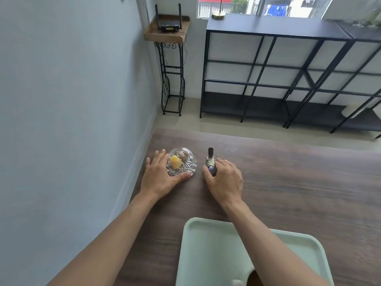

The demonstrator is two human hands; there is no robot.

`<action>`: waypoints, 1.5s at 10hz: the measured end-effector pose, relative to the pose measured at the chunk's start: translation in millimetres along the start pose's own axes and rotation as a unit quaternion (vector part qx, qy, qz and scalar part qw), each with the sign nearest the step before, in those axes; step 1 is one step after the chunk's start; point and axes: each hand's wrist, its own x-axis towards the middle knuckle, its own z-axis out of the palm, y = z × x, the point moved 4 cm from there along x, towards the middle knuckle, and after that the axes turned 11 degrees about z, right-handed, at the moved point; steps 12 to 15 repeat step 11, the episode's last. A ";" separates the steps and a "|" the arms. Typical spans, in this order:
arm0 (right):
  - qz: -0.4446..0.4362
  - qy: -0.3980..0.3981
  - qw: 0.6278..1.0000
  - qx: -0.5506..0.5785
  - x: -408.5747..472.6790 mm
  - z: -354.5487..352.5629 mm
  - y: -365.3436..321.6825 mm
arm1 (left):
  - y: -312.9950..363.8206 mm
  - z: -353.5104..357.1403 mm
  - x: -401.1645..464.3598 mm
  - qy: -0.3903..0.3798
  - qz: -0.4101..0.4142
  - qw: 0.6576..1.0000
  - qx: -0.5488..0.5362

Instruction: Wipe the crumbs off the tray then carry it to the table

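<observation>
A pale green tray point(208, 254) lies on the dark wooden table point(299, 193) near the front edge, partly under my right forearm. Farther back, my left hand point(159, 176) wraps around a cut-glass bowl point(182, 163) holding a yellow round object; thumb and fingers touch its sides. My right hand point(225, 179) grips a small bird figurine point(210, 161) whose tail points away from me. Both objects stand on the table beyond the tray. No crumbs or cloth can be made out on the tray.
A blue-grey wall runs along the table's left edge. Beyond the table stand a black metal shelf unit point(288, 75) under a window and a narrow iron stand point(172, 79) carrying a router point(168, 21). A dark object point(254, 278) shows at the tray's near edge.
</observation>
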 end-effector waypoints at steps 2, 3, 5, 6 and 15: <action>0.002 0.003 1.000 0.012 -2.4 30.4 -41.3 | -33.7 -16.0 9.2 0.020 -0.055 0.997 -0.057; 0.010 0.018 1.000 0.009 -1.1 41.6 -54.2 | -37.0 -19.3 13.4 0.025 -0.066 0.995 -0.074; 0.043 0.028 0.999 0.001 -5.6 55.4 -65.1 | -36.4 -19.0 13.7 0.042 -0.062 0.993 -0.089; 0.045 0.039 0.998 -0.012 -7.8 58.4 -67.2 | -37.7 -17.6 13.7 0.049 -0.057 0.993 -0.089; 0.053 0.005 0.998 0.023 -15.9 68.0 -61.6 | -40.2 -11.8 14.2 0.022 -0.045 0.997 -0.064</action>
